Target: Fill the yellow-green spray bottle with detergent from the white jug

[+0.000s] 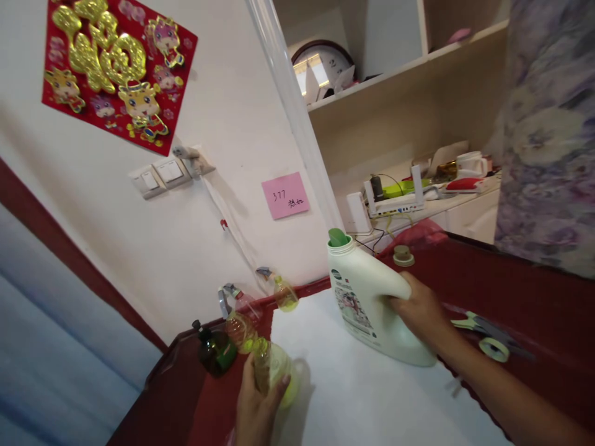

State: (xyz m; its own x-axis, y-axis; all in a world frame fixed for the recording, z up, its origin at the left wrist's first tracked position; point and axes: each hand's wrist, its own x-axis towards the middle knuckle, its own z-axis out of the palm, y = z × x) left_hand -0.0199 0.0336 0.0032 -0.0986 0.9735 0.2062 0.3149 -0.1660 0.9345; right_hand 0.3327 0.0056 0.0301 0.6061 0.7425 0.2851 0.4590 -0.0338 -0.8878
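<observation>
My right hand is wrapped round the handle of a large pale green detergent jug. The jug is uncapped, and a green spout shows in its neck. It leans a little to the left over a white sheet; I cannot tell if its base touches. In my left hand is a clear plastic bottle with a yellow tint, tilted, at the left edge of the sheet. Its mouth is hard to make out. A round greenish cap rests on the dark red table behind the jug.
Near the wall stand a dark green pump bottle, clear spray bottles and a small bottle with yellow liquid. Scissors and a tape roll lie right. A white router sits on the shelf behind.
</observation>
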